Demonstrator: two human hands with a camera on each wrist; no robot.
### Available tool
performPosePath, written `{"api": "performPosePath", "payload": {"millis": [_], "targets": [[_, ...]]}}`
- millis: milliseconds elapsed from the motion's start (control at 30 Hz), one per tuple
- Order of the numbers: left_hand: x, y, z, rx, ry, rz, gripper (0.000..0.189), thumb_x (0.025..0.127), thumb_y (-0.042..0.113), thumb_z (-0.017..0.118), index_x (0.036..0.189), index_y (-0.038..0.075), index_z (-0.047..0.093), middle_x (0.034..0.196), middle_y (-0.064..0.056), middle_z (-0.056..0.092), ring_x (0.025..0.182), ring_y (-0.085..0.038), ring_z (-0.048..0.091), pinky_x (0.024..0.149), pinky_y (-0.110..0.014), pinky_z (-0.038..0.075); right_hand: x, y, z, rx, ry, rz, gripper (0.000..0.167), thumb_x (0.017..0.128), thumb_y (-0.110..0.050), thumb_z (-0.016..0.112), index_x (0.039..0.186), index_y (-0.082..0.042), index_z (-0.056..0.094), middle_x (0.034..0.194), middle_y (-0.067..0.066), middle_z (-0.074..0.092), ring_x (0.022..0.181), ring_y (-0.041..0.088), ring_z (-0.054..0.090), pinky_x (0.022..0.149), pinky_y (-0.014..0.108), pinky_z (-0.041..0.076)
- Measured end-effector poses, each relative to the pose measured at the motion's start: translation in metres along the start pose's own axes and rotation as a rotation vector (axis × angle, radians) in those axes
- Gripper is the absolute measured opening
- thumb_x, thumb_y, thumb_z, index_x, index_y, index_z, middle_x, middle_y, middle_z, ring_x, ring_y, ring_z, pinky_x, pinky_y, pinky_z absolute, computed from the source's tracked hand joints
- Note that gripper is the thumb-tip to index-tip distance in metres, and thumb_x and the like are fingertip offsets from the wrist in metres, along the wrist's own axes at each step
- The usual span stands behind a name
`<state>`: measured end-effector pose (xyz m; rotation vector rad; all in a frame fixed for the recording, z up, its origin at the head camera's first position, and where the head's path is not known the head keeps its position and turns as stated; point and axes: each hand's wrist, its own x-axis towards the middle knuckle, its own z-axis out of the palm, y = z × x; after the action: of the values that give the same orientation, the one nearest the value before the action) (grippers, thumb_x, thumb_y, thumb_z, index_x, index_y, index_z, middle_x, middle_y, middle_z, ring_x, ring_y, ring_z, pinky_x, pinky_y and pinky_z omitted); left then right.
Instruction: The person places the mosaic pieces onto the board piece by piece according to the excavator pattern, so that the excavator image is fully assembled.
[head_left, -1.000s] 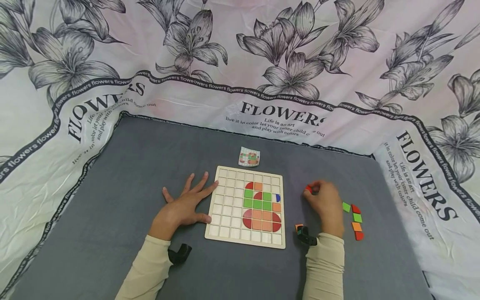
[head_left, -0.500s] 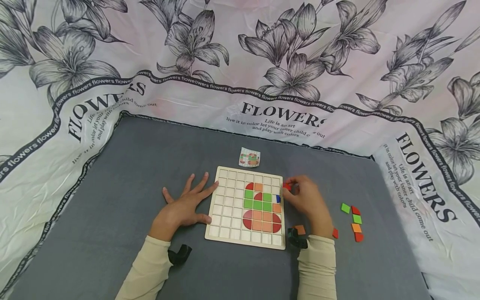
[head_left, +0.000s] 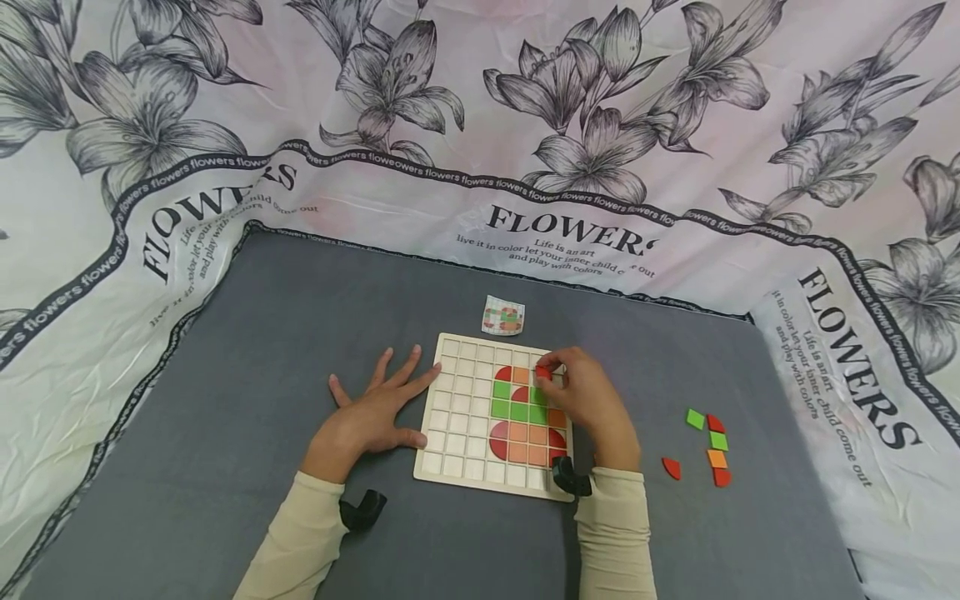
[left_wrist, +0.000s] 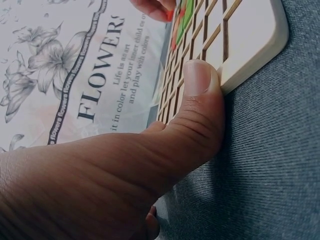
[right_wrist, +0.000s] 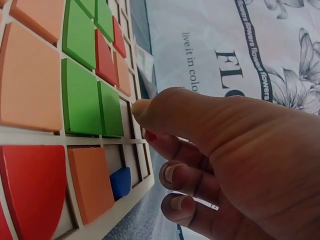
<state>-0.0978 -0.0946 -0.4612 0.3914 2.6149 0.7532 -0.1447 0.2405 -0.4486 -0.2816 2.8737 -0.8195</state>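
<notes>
Right hand [head_left: 588, 396]: thumb and fingertip pinch a red piece [head_left: 543, 372]; its outline is mostly hidden, and the other fingers [right_wrist: 187, 209] curl loosely.
Red piece's place: over the upper right of the wooden grid board [head_left: 456, 423], by the bare cell right of the orange square [right_wrist: 121, 74]; whether it touches the wood cannot be told.
Step in hand: seemingly setting this piece into a cell.
Next move: calls for squaring the piece to the cell walls, lowering it and letting go without nudging the green square [right_wrist: 110, 109] just beside.
Right arm pose: forearm rises from the lower right of the frame, hand reaching in over the board's right edge.
Left hand [head_left: 371, 421]: fingers spread and holding nothing, thumb on the board's left rim, another fingertip at that edge higher up, apparently steadying it.
Blue piece [right_wrist: 120, 183]: on the board, near its right edge.
Pattern card [head_left: 502, 316]: just above the board.
Loose red quarter-round [head_left: 671, 468]: on the grey bench [head_left: 300, 283], right of the frame, near a small column of coloured pieces [head_left: 717, 441].
</notes>
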Motion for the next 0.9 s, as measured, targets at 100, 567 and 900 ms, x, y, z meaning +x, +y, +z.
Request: {"api": "performPosePath", "payload": {"millis": [100,567,900], "targets": [[0.0003,0.0004,0.0002,0.000,0.001,0.000,0.108,0.082,0.040,0.090,0.169,0.035,0.026,0.179,0.001,0.005,0.163,-0.038,-0.009,0.100,-0.091,-0.021,-0.0006,-0.0016,0.0002,-0.018,-0.006,0.012,0.024,0.097,-0.019,0.079,0.116,-0.006,0.074,0.111,0.012,0.063,0.080,0.023,0.053,0.066,0.034,0.045],[-0.0014,0.0017,-0.0013,0.000,-0.011,-0.011,0.108,0.082,0.040,0.090,0.169,0.035,0.027,0.179,0.001,0.006,0.164,-0.038,-0.009,0.101,-0.090,-0.020,-0.0009,-0.0030,0.0083,-0.014,-0.017,0.006,0.019,0.099,-0.017,0.077,0.115,-0.007,0.076,0.118,0.012,0.067,0.088,0.025,0.056,0.078,0.039,0.050],[-0.0020,0.0021,-0.0030,-0.002,-0.008,-0.006,0.107,0.083,0.040,0.089,0.170,0.034,0.026,0.179,0.001,0.005,0.164,-0.037,-0.010,0.102,-0.090,-0.020,-0.0005,-0.0071,0.0060,-0.014,-0.008,0.036,0.020,0.101,-0.018,0.075,0.118,-0.007,0.075,0.109,0.009,0.070,0.087,0.024,0.058,0.074,0.038,0.052]]}}
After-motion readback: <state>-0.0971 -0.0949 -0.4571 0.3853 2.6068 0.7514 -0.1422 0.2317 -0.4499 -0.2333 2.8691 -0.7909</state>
